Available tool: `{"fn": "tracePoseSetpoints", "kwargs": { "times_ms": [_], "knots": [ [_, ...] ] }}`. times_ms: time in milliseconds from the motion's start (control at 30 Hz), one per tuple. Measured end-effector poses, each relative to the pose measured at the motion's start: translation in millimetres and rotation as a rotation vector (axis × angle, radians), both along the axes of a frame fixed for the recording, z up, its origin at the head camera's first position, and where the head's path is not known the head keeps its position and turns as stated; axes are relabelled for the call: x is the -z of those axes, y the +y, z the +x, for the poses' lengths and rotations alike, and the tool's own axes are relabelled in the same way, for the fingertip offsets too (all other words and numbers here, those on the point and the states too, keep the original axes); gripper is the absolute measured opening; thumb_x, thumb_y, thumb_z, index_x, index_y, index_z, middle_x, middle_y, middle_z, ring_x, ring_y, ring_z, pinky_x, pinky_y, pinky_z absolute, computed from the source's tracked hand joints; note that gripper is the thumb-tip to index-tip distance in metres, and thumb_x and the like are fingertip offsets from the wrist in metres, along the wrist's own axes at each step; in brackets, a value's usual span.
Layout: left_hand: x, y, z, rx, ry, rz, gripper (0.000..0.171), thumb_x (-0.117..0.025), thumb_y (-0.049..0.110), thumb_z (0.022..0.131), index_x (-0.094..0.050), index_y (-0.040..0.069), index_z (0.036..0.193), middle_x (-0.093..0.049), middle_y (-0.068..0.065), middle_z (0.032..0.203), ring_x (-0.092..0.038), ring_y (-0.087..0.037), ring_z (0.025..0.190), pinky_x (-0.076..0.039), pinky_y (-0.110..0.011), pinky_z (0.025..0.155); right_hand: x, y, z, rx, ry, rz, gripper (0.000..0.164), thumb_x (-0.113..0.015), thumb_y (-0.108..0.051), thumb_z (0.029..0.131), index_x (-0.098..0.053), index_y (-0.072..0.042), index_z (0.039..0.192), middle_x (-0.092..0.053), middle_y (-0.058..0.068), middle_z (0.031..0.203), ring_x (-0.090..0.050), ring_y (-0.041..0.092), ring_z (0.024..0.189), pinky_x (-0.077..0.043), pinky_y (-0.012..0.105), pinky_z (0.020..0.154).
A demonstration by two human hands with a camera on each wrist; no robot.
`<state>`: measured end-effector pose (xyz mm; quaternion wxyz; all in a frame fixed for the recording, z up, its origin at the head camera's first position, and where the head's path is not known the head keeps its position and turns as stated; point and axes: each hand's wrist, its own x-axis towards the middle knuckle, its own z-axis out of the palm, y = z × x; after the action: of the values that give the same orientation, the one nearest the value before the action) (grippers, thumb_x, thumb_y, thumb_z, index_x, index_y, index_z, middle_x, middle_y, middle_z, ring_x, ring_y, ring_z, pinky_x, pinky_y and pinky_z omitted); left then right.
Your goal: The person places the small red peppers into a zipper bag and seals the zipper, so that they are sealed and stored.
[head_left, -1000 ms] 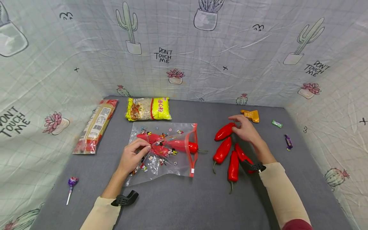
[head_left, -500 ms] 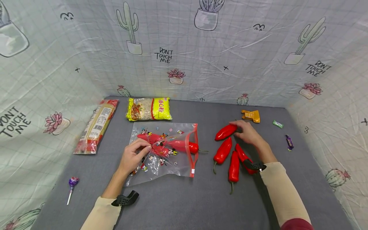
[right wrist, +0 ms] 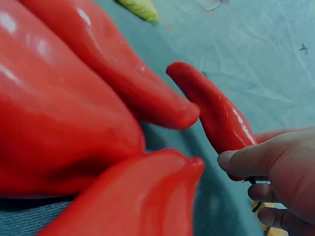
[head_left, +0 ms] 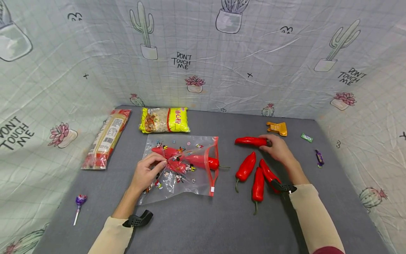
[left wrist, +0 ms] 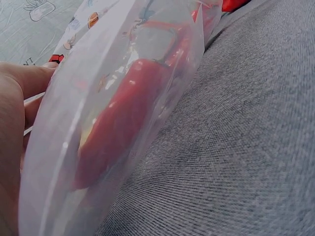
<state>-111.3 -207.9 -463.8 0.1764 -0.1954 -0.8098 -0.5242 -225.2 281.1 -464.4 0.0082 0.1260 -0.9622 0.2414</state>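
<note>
My right hand (head_left: pixel 277 149) grips a red chili pepper (head_left: pixel 251 141) at its stem end, tip pointing left. In the right wrist view, thumb and fingers close round the base of this pepper (right wrist: pixel 216 110). Nearer lie three more red peppers: one (head_left: pixel 245 167), another (head_left: pixel 258 185) and a third (head_left: pixel 267 170) partly under the wrist strap. On the left, my left hand (head_left: pixel 145 174) pinches the plastic of a clear zip bag (head_left: pixel 190 187) with cartoon prints. Inside are several red peppers (left wrist: pixel 120 118); one pepper's stem end (head_left: pixel 214 163) pokes out of the bag's red-edged mouth.
Behind the bag lies a yellow food packet (head_left: pixel 177 120), with a long noodle packet (head_left: pixel 107 141) to its left. A lollipop (head_left: pixel 80 201) is at front left. Beyond the right hand are an orange wrapped sweet (head_left: pixel 277 128), a green one (head_left: pixel 306 137) and a purple one (head_left: pixel 319 158).
My right hand has taken hold of the far pepper by its stem end and turned it from slanted to nearly level. My left hand and the bag have stayed put.
</note>
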Motion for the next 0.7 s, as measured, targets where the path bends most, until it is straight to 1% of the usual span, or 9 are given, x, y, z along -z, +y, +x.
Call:
{"fn": "tracePoseSetpoints", "kwargs": {
  "times_ms": [67,200,333,400,533,700],
  "knots": [
    [0.4,-0.2,-0.3,0.002,0.000,0.000,0.005,-0.066,-0.001,0.084,-0.068,0.002,0.087,-0.065,-0.008,0.087,-0.059,-0.011,0.078,-0.047,-0.012,0.070,-4.3,-0.4,4.6,0.019,0.019,-0.002,0.041,-0.072,-0.019,0.083,-0.060,-0.013,0.122,-0.062,0.013,0.111,-0.051,0.025,0.087,-0.041,0.038,0.073],
    [0.8,-0.6,-0.9,0.005,0.007,0.001,0.005,-0.066,-0.002,0.083,-0.068,0.002,0.086,-0.065,-0.008,0.087,-0.059,-0.011,0.078,-0.047,-0.012,0.069,-17.6,-4.5,16.8,0.036,0.031,-0.007,0.040,-0.071,-0.021,0.084,-0.059,-0.014,0.122,-0.062,0.012,0.114,-0.054,0.027,0.090,-0.045,0.042,0.074],
    [0.7,-0.4,-2.4,0.028,0.023,0.024,0.006,-0.066,-0.005,0.082,-0.068,0.000,0.086,-0.065,-0.010,0.086,-0.059,-0.011,0.077,-0.048,-0.012,0.068,-30.0,-8.5,31.6,0.022,0.042,0.001,0.040,-0.071,-0.019,0.084,-0.059,-0.014,0.122,-0.060,0.012,0.114,-0.053,0.027,0.090,-0.044,0.040,0.072],
    [0.8,-0.3,-3.0,0.039,0.032,0.033,0.007,-0.066,-0.006,0.082,-0.067,-0.001,0.086,-0.065,-0.011,0.085,-0.059,-0.012,0.077,-0.048,-0.013,0.068,-35.2,-10.9,39.0,0.001,0.049,0.004,0.040,-0.072,-0.019,0.083,-0.060,-0.015,0.121,-0.061,0.010,0.114,-0.053,0.026,0.090,-0.044,0.038,0.071],
    [1.5,-0.1,-3.2,0.046,0.039,0.036,0.007,-0.066,-0.007,0.082,-0.067,-0.001,0.085,-0.065,-0.012,0.084,-0.059,-0.012,0.075,-0.048,-0.014,0.067,-44.2,-17.7,53.3,-0.069,0.059,0.009,0.041,-0.073,-0.017,0.081,-0.061,-0.017,0.120,-0.062,0.008,0.113,-0.054,0.025,0.089,-0.043,0.036,0.072],
    [2.3,0.8,-3.2,0.050,0.047,0.040,0.008,-0.066,-0.008,0.081,-0.067,-0.001,0.085,-0.065,-0.012,0.084,-0.059,-0.014,0.075,-0.048,-0.015,0.066,-51.1,-30.9,68.2,-0.144,0.028,0.010,0.039,-0.073,-0.017,0.081,-0.063,-0.019,0.119,-0.063,0.005,0.113,-0.052,0.023,0.092,-0.043,0.036,0.076]
  ]
}}
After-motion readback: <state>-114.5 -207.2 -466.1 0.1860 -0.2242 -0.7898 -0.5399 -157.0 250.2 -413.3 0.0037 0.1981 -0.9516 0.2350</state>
